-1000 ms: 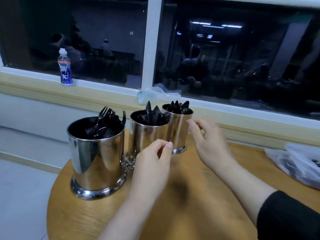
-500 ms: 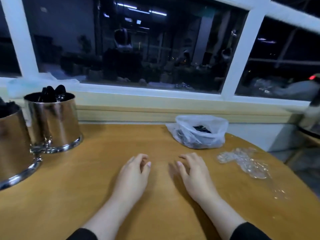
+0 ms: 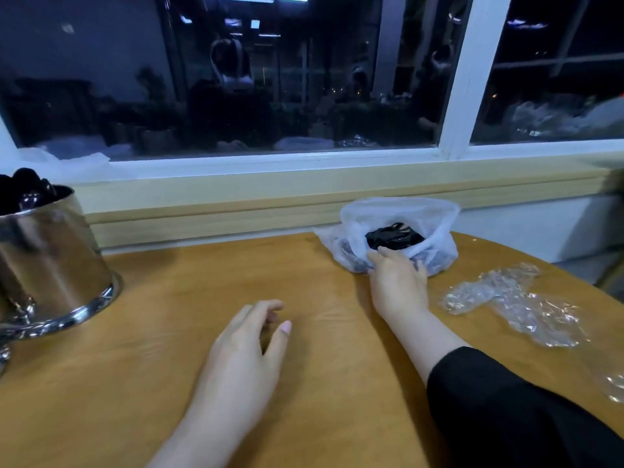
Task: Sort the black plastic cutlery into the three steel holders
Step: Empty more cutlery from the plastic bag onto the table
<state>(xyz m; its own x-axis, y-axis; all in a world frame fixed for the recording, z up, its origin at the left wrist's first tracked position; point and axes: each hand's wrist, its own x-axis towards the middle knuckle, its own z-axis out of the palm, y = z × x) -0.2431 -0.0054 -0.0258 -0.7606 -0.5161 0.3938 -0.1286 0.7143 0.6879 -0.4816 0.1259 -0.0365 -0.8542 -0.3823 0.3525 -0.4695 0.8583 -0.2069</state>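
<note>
A clear plastic bag [image 3: 435, 217] with black plastic cutlery [image 3: 393, 236] inside lies at the back right of the round wooden table [image 3: 169, 332]. My right hand [image 3: 398, 282] lies against the bag's front, its fingers curled on the plastic at the opening. My left hand [image 3: 243, 352] hovers just over the table's middle, fingers relaxed and holding nothing. One steel holder [image 3: 50, 258] stands at the left edge, with black spoon heads [image 3: 27, 189] poking out. The other holders are out of frame apart from a sliver of base at far left.
Crumpled clear wrapping [image 3: 516, 302] lies on the table to the right of my right hand. A wooden sill and a dark window run behind the table. The table's curved edge drops away at the right.
My view swung right, away from the holders. My right hand reached forward from the table's middle to the bag. My left hand stayed low near the middle.
</note>
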